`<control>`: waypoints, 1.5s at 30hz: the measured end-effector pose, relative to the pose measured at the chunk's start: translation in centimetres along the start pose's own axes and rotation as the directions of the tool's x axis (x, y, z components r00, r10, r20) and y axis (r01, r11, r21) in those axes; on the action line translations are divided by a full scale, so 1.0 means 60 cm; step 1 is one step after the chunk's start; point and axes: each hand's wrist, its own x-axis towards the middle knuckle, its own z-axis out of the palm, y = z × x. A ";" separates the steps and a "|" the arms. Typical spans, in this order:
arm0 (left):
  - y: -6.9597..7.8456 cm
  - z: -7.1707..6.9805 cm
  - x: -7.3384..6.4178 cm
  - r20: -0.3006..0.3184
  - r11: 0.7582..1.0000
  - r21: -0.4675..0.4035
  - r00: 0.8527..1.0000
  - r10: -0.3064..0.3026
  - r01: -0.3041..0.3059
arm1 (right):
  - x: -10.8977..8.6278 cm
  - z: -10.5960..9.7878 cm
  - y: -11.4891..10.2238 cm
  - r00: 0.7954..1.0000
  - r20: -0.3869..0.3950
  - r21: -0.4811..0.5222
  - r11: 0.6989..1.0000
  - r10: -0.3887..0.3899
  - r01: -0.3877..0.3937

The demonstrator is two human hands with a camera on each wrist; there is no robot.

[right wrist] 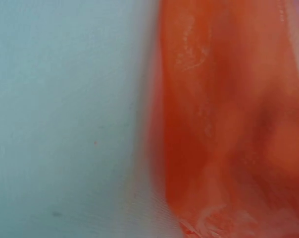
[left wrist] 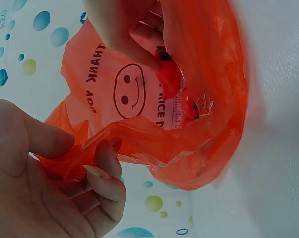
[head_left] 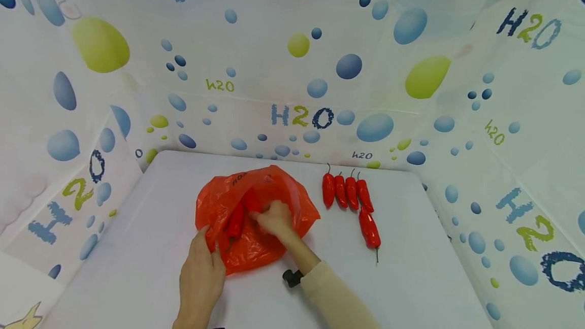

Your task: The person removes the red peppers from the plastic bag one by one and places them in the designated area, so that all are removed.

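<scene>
A thin orange-red plastic bag [head_left: 274, 253], printed with a smiley face, lies on the table with its mouth spread. My left hand [head_left: 201, 273] pinches the bag's rim between thumb and fingers, seen closely in the left wrist view. Inside the bag mouth, my right hand [head_left: 275, 217] holds a red chili pepper [left wrist: 169, 79] near its dark stem end. Another red chili pepper [head_left: 235, 222] lies in the bag beside it. The right wrist view shows mostly the bag's blurred side [right wrist: 209, 119], which hides the right fingers.
Right of the bag, several red chili peppers [head_left: 340, 192] lie in a row, stems pointing away. One more chili pepper [head_left: 369, 228] lies nearer, its stem toward me. The white table [head_left: 411, 268] meets a patterned curtain [head_left: 256, 131] at the back and sides.
</scene>
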 end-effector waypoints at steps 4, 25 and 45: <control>0.000 0.000 0.000 -0.006 1.000 -0.001 1.000 0.005 -0.005 | -0.008 -0.007 0.001 0.999 -0.020 0.038 0.999 -0.030 0.031; 0.000 -0.005 0.003 0.034 1.000 0.001 0.999 -0.030 0.030 | -0.067 -0.061 -0.004 0.989 -0.062 0.086 0.987 -0.132 0.137; 0.000 -0.007 0.002 0.028 1.000 0.009 0.999 -0.027 0.027 | -0.117 -0.090 -0.017 0.983 -0.086 0.102 0.980 -0.162 0.170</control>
